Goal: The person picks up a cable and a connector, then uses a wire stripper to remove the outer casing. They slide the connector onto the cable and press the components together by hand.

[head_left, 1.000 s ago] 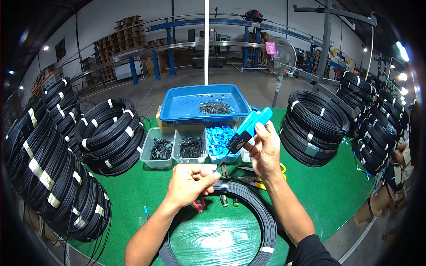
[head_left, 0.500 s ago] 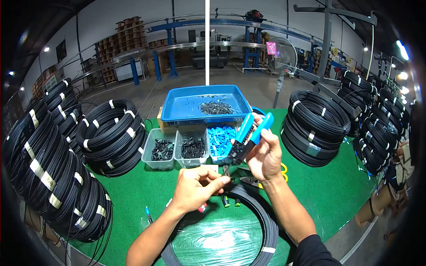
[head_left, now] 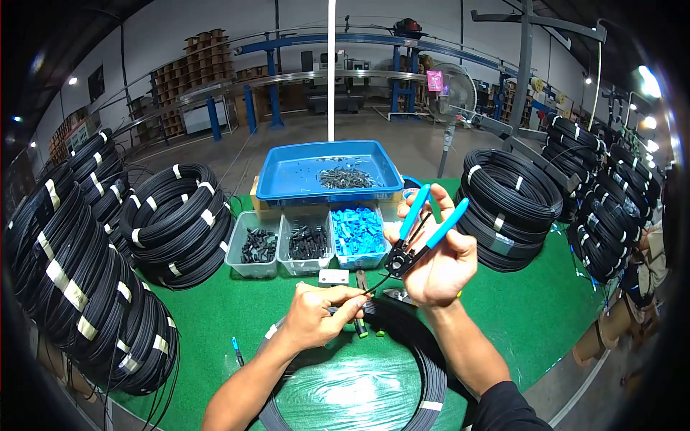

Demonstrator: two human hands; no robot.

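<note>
My left hand (head_left: 320,316) pinches a thin black cable (head_left: 375,286) between thumb and fingertips, above the far rim of a black cable coil (head_left: 433,373). From the pinch the cable runs up to the dark head of a blue-handled tool (head_left: 433,238). My right hand (head_left: 440,269) holds this tool with its handles spread apart, fingers behind one handle and thumb by the other. The tool's head points down and left, and the cable meets it. Whether the jaws are closed on the cable is too small to tell.
Behind my hands stand clear bins of black parts (head_left: 307,244) and blue parts (head_left: 357,231), with a blue tray (head_left: 287,188) beyond. Cable stacks flank them at left (head_left: 172,223) and right (head_left: 512,208). Pliers (head_left: 361,316) lie inside the near coil. People are partly visible at far right.
The blue tool has turned and its handles have spread apart. My right hand has opened around them. My left hand still pinches the cable, with more of it showing between hand and tool.
</note>
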